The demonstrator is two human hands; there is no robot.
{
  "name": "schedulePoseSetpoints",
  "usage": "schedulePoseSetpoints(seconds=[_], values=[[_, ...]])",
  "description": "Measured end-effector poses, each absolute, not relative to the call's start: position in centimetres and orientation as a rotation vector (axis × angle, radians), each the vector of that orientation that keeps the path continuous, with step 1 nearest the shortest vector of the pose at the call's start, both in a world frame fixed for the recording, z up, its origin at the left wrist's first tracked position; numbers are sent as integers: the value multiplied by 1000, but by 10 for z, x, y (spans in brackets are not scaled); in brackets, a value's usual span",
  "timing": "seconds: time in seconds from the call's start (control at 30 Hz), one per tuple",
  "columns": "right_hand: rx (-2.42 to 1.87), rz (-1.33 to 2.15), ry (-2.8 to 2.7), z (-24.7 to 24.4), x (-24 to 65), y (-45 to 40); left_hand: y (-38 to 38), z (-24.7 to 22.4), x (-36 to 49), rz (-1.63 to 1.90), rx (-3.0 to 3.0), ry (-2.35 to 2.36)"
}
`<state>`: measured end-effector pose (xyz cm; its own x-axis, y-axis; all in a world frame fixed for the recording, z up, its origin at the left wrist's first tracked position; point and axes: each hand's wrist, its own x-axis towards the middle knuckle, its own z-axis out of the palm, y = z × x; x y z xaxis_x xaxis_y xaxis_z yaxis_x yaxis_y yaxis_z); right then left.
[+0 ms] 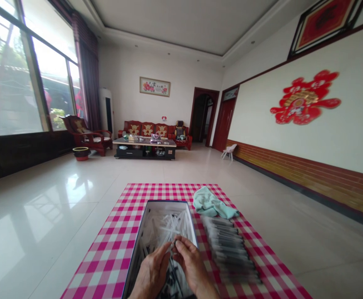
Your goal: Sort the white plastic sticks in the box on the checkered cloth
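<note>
Both hands meet above an open box [140, 232] with a dark blue rim, which holds many thin clear tubes [178, 221] and dark slim pieces. My left hand [154, 265] is closed, its fingertips pinching something too small to name. My right hand [190, 261] pinches a small dark piece [174, 242] between thumb and forefinger, right beside the left fingertips. To the right of the box lies a row of pens [231, 249], side by side and blurred. Behind them is a crumpled light green cloth [212, 204].
The box stands on a table with a pink and white checked cloth [106, 245]. Farther off are a low black table [145, 150], a red wooden sofa [153, 129], an armchair [89, 135] and a small white chair [229, 152] by the right wall.
</note>
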<state>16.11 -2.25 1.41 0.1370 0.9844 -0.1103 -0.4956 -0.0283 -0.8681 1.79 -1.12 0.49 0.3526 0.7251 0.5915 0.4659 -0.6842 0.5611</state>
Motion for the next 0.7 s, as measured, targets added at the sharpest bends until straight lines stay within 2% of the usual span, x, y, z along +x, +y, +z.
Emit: schedulePoseSetpoints(seconds=[0.7], values=[[-1124,1199,-835,17,159,-25,-14,10,18,1154,2273,1020]])
